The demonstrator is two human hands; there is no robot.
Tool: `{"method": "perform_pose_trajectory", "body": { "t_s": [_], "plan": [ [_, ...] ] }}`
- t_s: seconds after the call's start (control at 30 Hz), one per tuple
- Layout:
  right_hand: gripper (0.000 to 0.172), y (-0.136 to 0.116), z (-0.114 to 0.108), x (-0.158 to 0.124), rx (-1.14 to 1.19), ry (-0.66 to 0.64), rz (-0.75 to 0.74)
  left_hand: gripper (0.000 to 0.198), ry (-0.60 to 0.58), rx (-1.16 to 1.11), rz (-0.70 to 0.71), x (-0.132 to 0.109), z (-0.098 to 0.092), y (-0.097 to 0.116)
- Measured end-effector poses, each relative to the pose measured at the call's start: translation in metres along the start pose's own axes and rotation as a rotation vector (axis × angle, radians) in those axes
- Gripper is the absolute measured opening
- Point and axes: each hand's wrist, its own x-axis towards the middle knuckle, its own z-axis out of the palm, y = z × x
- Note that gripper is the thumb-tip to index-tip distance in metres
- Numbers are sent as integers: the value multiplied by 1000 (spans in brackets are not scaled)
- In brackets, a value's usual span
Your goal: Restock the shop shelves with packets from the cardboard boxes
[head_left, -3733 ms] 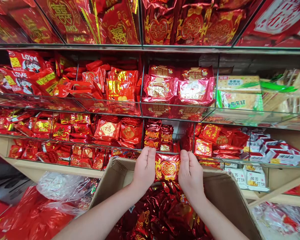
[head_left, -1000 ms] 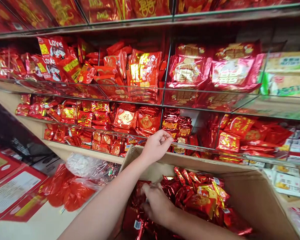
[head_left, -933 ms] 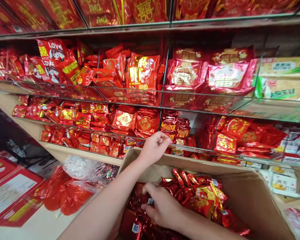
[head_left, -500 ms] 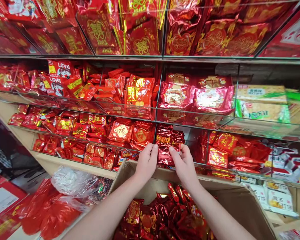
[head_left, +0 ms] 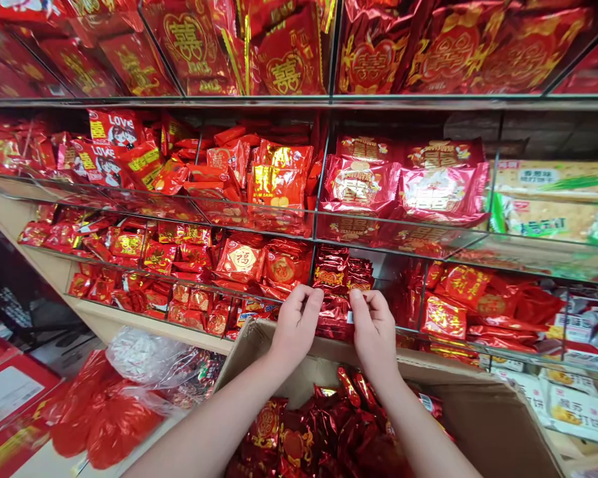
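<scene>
At the front of a low shelf compartment, my left hand (head_left: 296, 326) and my right hand (head_left: 375, 332) are closed at either side of a dark red foil snack packet (head_left: 335, 311). Both thumbs lie upward at its edges; the curled fingers beneath are partly hidden. Behind it, similar red packets (head_left: 331, 267) with gold print stand in a row, and a second row (head_left: 360, 271) stands to the right. Below my forearms is an open cardboard box (head_left: 483, 405), with many loose red foil packets (head_left: 295, 438) inside.
Clear shelf fronts (head_left: 379, 232) and dividers separate the red-wrapped snacks above and beside my hands. Green-and-white cracker packs (head_left: 553, 199) are at the right. Lower left are red plastic bags (head_left: 114, 418), a clear bag (head_left: 142, 352) and a red carton (head_left: 12, 392).
My right hand has shifted slightly right, and its thumb has drawn back from over the packet to its right edge. My left hand stays nearly in place. The view has moved closer to the shelves.
</scene>
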Motion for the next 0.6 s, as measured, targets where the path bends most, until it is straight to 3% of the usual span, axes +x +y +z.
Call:
{"method": "perform_pose_trajectory", "body": {
  "t_s": [0.17, 0.6],
  "plan": [
    [31, -1, 0, -3, -130, -32, -26, 32, -2, -26, -32, 2, -2, 1],
    [34, -2, 2, -9, -438, 27, -144, 30, 101, 262, 41, -1, -5, -1]
  ]
}}
